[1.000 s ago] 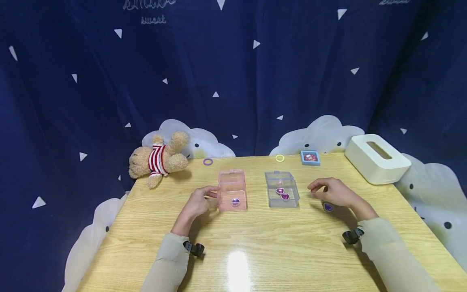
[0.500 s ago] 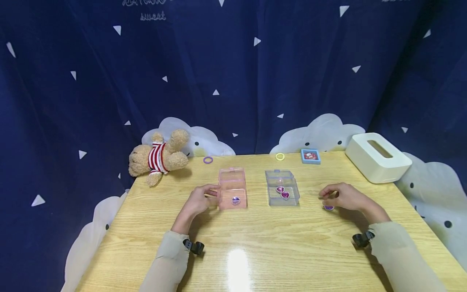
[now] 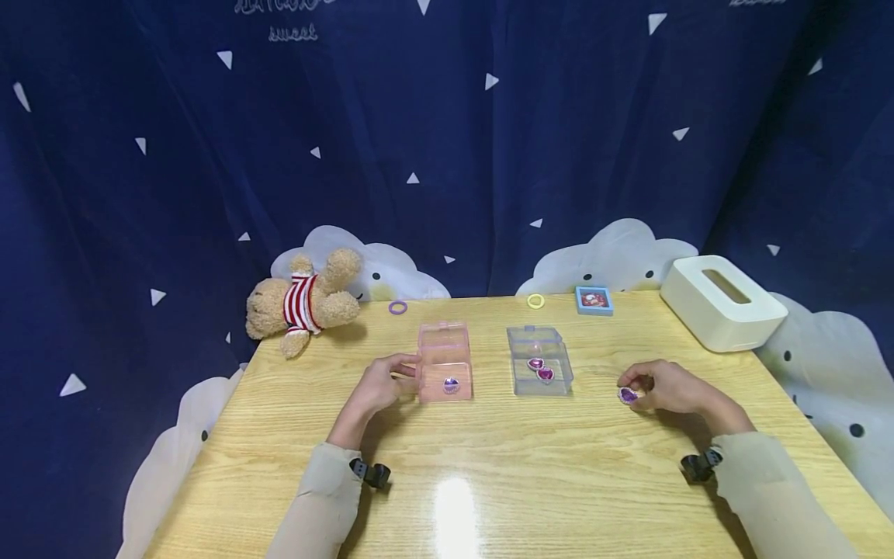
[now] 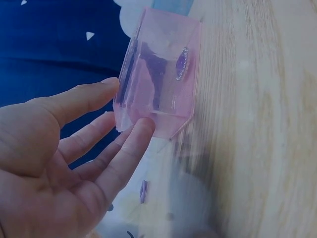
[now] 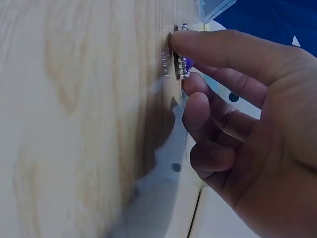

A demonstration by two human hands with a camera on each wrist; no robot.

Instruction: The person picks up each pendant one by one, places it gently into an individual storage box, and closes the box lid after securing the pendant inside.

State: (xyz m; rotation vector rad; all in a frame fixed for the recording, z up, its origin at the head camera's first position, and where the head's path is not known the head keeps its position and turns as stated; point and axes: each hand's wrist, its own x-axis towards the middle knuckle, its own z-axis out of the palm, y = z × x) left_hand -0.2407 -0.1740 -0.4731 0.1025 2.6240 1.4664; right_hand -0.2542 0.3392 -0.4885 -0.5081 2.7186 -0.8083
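Observation:
My left hand (image 3: 382, 385) rests its fairly straight fingertips against the left side of an open-lidded pink clear plastic box (image 3: 445, 355). One purple gem with a beaded silver rim (image 4: 182, 65) lies in that box. At the right, my right hand (image 3: 667, 386) pinches a purple rhinestone gem (image 3: 627, 395) between thumb and fingers, low over the wooden table. The right wrist view shows the gem's silver-beaded edge (image 5: 183, 64) standing out beside the thumb. Between the hands, a bluish clear box (image 3: 542, 386) also has its lid open, and two magenta gems (image 3: 545, 374) lie in it.
A teddy bear (image 3: 302, 303) in a striped shirt lies at the back left. Along the back edge are a purple ring (image 3: 397, 307), a yellow ring (image 3: 535, 301) and a small blue-framed picture (image 3: 594, 300). A white tissue box (image 3: 722, 303) stands at the back right.
My right hand has moved right and toward the table's front, from beside the purple gem onto it, and now pinches it. My left hand has stayed at the pink box.

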